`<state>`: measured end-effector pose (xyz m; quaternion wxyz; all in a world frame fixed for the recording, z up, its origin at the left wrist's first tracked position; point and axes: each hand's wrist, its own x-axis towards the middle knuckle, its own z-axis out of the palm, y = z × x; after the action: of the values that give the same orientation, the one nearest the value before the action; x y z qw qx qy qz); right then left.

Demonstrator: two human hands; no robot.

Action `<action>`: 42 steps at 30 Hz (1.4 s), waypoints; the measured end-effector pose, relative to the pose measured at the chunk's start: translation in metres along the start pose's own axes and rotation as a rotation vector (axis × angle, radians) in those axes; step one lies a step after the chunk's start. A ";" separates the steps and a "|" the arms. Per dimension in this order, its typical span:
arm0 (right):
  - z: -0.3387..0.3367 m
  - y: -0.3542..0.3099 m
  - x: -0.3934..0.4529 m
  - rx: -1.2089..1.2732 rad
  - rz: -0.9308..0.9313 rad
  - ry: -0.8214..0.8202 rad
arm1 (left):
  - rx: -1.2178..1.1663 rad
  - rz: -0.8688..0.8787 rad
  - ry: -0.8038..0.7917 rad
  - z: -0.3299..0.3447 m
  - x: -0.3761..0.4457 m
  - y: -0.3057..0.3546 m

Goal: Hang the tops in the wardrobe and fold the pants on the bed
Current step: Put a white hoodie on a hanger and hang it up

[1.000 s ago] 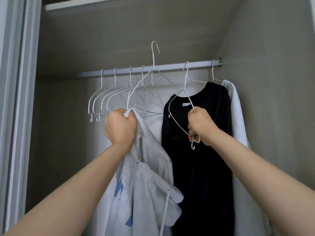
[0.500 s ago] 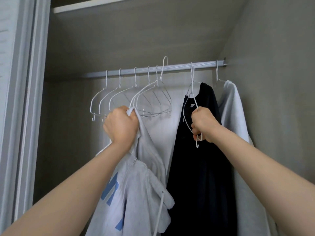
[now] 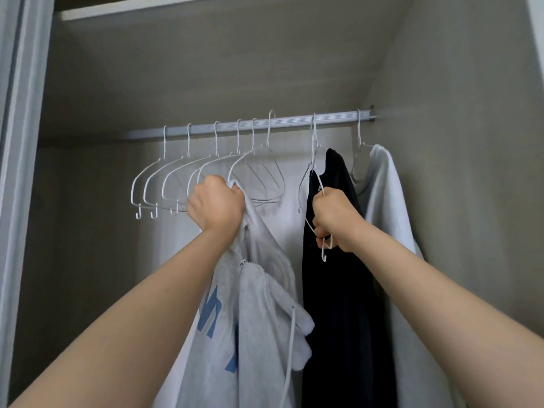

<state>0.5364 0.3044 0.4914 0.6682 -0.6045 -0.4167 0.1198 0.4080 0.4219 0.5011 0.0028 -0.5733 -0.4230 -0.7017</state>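
My left hand grips the top of a light grey hoodie with blue lettering and a white drawstring; it hangs down from my fist in front of the wardrobe. My right hand grips the lower end of a white wire hanger whose hook is on the rail. Just behind that hanger a black top hangs from the rail, and a white top hangs to its right against the wardrobe's side wall.
Several empty white wire hangers hang in a row on the left half of the rail. A shelf closes the space above the rail. The wardrobe's door frame stands at the far left.
The loose hanger that stuck up beside my left hand has settled onto the rail. The black top has turned edge-on and shifted right. Both hands keep their grips.
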 end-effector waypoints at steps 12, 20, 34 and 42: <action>0.004 -0.005 -0.034 0.008 -0.033 -0.076 | -0.083 -0.077 -0.184 -0.004 -0.026 -0.029; -0.017 -0.007 -0.106 -0.078 -0.142 -0.195 | -0.079 -0.036 -0.220 -0.038 -0.044 -0.046; -0.118 0.006 -0.239 0.180 0.131 -0.477 | 0.171 -0.163 -0.564 -0.124 -0.079 -0.091; -0.178 0.031 -0.260 0.275 0.281 -0.850 | 0.230 -0.066 -0.655 -0.163 -0.094 -0.088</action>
<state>0.5096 0.0133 0.3701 0.4896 -0.4582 -0.5479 0.5002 0.2663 0.3358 0.3753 -0.0911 -0.7500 -0.4959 -0.4281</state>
